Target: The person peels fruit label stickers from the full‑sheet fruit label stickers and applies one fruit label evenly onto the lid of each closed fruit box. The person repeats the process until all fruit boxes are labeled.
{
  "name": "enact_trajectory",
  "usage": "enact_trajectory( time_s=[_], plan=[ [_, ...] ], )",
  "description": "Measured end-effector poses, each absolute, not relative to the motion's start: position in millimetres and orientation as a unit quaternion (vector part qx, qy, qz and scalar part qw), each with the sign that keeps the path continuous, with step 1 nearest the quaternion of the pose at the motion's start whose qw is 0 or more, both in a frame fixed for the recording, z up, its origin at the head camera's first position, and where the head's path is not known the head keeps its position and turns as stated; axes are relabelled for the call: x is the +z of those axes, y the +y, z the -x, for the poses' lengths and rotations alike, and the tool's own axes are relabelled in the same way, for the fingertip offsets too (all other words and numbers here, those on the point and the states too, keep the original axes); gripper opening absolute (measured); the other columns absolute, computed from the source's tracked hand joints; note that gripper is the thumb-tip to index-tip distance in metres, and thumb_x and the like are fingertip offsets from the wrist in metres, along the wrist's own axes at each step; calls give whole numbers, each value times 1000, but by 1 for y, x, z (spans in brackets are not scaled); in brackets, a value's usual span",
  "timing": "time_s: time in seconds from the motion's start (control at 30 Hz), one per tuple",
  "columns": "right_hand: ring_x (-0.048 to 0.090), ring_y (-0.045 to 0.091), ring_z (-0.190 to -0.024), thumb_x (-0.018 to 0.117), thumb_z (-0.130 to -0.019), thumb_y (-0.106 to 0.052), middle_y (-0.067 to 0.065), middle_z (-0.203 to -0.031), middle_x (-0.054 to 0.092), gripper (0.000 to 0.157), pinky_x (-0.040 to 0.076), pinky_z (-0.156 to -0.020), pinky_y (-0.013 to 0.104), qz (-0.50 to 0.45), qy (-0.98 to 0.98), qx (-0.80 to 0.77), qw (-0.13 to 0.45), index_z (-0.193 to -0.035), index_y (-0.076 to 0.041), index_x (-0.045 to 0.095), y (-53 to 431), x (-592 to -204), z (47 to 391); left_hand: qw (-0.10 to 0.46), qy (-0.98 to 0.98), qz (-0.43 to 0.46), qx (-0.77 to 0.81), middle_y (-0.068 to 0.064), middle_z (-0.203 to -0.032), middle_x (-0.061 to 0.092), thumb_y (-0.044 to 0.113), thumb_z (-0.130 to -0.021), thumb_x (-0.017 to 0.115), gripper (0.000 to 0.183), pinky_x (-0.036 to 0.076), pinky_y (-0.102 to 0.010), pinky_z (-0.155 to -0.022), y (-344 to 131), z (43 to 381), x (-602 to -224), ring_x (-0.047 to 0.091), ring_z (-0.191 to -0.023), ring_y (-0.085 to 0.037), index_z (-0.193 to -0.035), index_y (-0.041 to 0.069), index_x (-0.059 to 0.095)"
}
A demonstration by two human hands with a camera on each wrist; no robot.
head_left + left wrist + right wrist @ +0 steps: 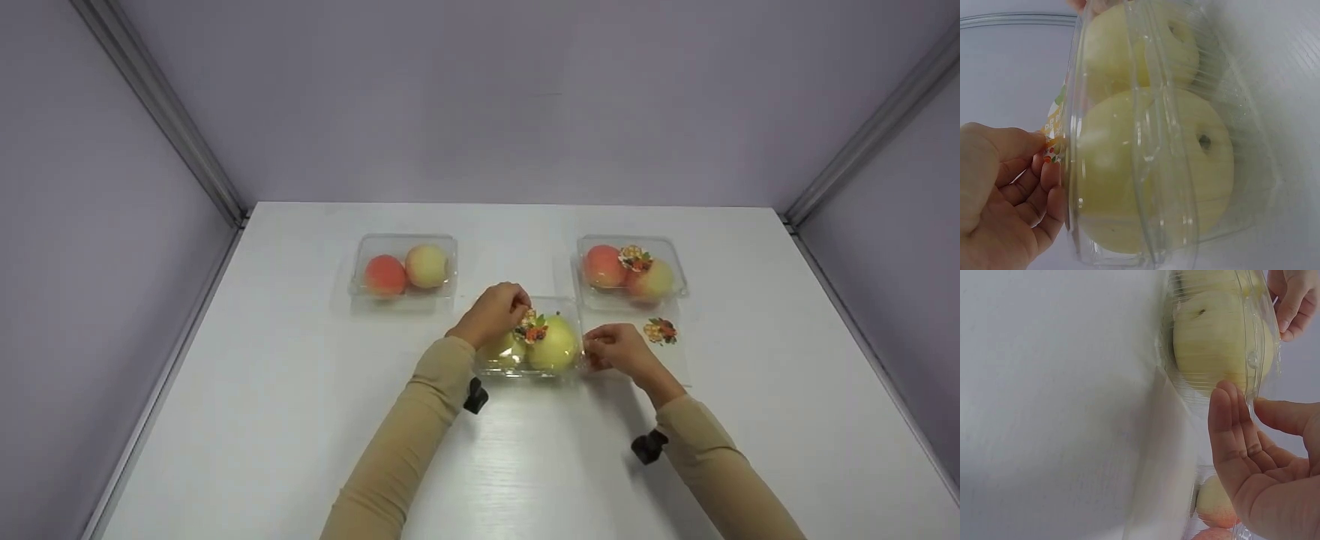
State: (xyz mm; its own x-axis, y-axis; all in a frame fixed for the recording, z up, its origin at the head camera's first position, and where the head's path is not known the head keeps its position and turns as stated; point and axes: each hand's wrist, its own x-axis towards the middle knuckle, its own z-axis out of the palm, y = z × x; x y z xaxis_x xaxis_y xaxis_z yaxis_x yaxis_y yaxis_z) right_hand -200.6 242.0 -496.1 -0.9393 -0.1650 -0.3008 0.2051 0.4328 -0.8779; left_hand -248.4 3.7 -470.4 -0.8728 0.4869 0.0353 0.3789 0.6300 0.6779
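A clear plastic clamshell box (495, 373) holds two yellow-green pears (553, 345). On its lid is a floral sticker (532, 330), patterned in orange, red and green. My left hand (493, 313) pinches the sticker's edge between thumb and fingers, at the lid's surface, as the left wrist view (1008, 191) shows. At the box's right side, my right hand (624, 352) grips the rim, thumb (1280, 415) on one face and fingers on the other. Part of the left hand also appears beyond the box in the right wrist view.
A clear box (405, 300) with two peaches stands back left. Back right, another box (675, 285) of two peaches bears a similar sticker (635, 259) on its lid. A pale backing sheet (675, 367) with a floral sticker (661, 331) lies beside the right hand. Walls enclose the white table (277, 420).
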Motion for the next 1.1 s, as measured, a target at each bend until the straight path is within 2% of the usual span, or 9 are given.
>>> enact_trajectory(
  time_s=[0.13, 0.3, 0.47, 0.8, 1.1],
  plan=[
    [61, 4, -67, 54, -95, -5, -4, -74, 65, 29, 57, -64, 22, -19, 833, -524, 175, -114, 17, 58, 242, -497, 202, 69, 905, -240, 344, -17, -103, 64, 7, -96, 51, 17, 48, -30, -80, 4, 248, -470, 51, -86, -17, -102, -2, 64],
    [61, 4, -67, 53, -96, -4, -5, -73, 65, 28, 57, -64, 22, -19, 831, -528, 176, -113, 16, 58, 243, -497, 201, 62, 910, -248, 327, -17, -103, 64, 7, -96, 52, 19, 51, -34, -85, 5, 246, -470, 58, -94, -23, -105, -3, 65],
    [61, 3, -65, 52, -95, -3, -5, -70, 63, 27, 57, -63, 22, -12, 826, -537, 169, -111, 18, 58, 242, -495, 200, 62, 910, -253, 323, -18, -105, 63, 6, -95, 53, 19, 52, -36, -88, 4, 245, -470, 59, -99, -27, -107, -2, 66],
    [61, 4, -68, 53, -95, -4, -2, -75, 66, 28, 57, -64, 22, -14, 830, -532, 170, -112, 17, 58, 241, -495, 201, 54, 908, -255, 329, -18, -109, 61, 5, -95, 54, 27, 52, -36, -91, 0, 243, -469, 60, -104, -28, -120, -3, 62],
    [62, 3, -67, 54, -95, -2, -3, -74, 66, 29, 58, -64, 22, -12, 821, -545, 169, -113, 20, 57, 242, -498, 201, 12, 904, -263, 337, -17, -109, 61, 6, -95, 53, 25, 53, -34, -91, -3, 234, -475, 61, -105, -27, -117, -4, 63]
  ],
)
